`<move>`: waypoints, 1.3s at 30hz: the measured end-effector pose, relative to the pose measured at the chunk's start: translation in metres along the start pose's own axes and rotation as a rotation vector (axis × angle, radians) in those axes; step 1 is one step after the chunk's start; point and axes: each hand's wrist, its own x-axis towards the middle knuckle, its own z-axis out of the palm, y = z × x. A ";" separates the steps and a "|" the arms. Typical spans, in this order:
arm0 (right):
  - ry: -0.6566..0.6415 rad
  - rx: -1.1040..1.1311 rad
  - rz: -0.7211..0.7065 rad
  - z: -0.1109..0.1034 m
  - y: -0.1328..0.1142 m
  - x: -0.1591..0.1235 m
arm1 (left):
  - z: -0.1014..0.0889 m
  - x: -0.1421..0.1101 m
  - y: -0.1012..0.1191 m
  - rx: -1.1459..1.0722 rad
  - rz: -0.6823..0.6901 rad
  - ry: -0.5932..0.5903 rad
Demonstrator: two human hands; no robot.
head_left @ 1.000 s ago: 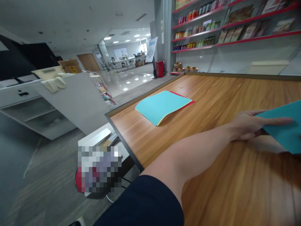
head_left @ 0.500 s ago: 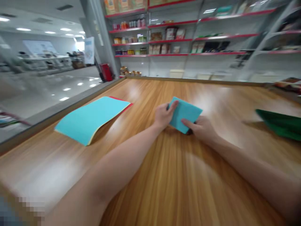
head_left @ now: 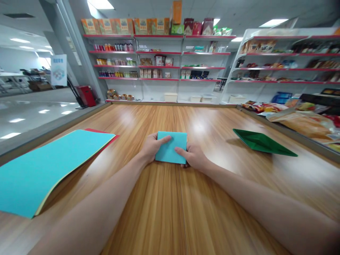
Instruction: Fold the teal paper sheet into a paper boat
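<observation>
A small folded piece of teal paper (head_left: 172,146) lies on the wooden table (head_left: 164,209) straight ahead of me. My left hand (head_left: 150,147) grips its left edge, thumb laid across the top. Its lower right corner is held by my right hand (head_left: 193,158), one finger resting on the paper and the others curled beneath. Both forearms reach out over the table.
A stack of large coloured sheets (head_left: 50,164), teal on top with yellow and red beneath, lies at the left. A folded green paper shape (head_left: 261,142) sits at the right. Snack packets (head_left: 294,111) crowd the right edge. Stocked store shelves (head_left: 159,63) stand behind.
My view has swung from the left side of the room to face the shelves. Both hands with the teal paper now sit centred before me; the green shape has come fully into view.
</observation>
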 end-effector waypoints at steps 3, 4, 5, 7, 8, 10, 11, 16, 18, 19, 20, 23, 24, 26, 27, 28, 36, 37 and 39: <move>-0.019 -0.002 0.010 -0.003 0.001 0.002 | -0.001 -0.002 0.003 -0.121 -0.135 -0.095; -0.022 -0.001 0.013 -0.003 0.002 0.002 | -0.002 -0.003 0.004 -0.153 -0.160 -0.102; -0.024 0.001 0.015 -0.004 0.003 0.003 | -0.002 -0.003 0.004 -0.181 -0.177 -0.101; -0.025 0.011 0.021 -0.003 0.003 0.003 | -0.001 -0.003 0.004 -0.228 -0.196 -0.086; -0.026 0.017 0.027 -0.003 0.003 0.003 | -0.001 -0.002 0.004 -0.247 -0.202 -0.075; -0.027 0.033 0.041 -0.002 0.002 0.002 | 0.001 -0.001 0.003 -0.283 -0.212 -0.053; -0.025 0.043 0.047 -0.001 0.001 0.001 | 0.001 0.000 0.003 -0.300 -0.217 -0.044; 0.000 0.108 0.042 -0.003 -0.003 0.001 | 0.003 0.005 0.004 -0.385 -0.251 0.035; 0.002 0.128 0.046 -0.003 -0.003 0.003 | 0.002 0.006 0.005 -0.418 -0.275 0.073; 0.007 0.134 0.052 -0.004 -0.002 0.004 | 0.002 0.007 0.005 -0.436 -0.290 0.085; 0.015 0.138 0.060 -0.004 -0.002 0.005 | 0.002 0.008 0.005 -0.454 -0.305 0.092; 0.038 0.136 0.079 -0.005 -0.001 0.006 | 0.003 0.010 0.008 -0.506 -0.365 0.089; 0.036 0.132 0.081 -0.005 -0.002 0.006 | 0.003 0.010 0.009 -0.520 -0.388 0.086; 0.004 0.118 0.082 -0.005 -0.003 0.005 | 0.002 0.010 0.011 -0.543 -0.426 0.079; -0.020 0.108 0.081 -0.005 -0.003 0.005 | 0.002 0.010 0.011 -0.553 -0.437 0.076; -0.041 0.097 0.078 -0.004 -0.003 0.004 | 0.002 0.010 0.012 -0.562 -0.444 0.071; 0.060 -0.039 -0.020 -0.005 0.006 0.008 | 0.000 0.011 0.008 -0.552 -0.312 0.031; 0.075 -0.060 -0.032 -0.006 0.006 0.008 | 0.000 0.010 0.008 -0.540 -0.283 0.021; 0.086 -0.103 -0.054 -0.006 0.006 0.008 | 0.000 0.010 0.006 -0.505 -0.242 0.005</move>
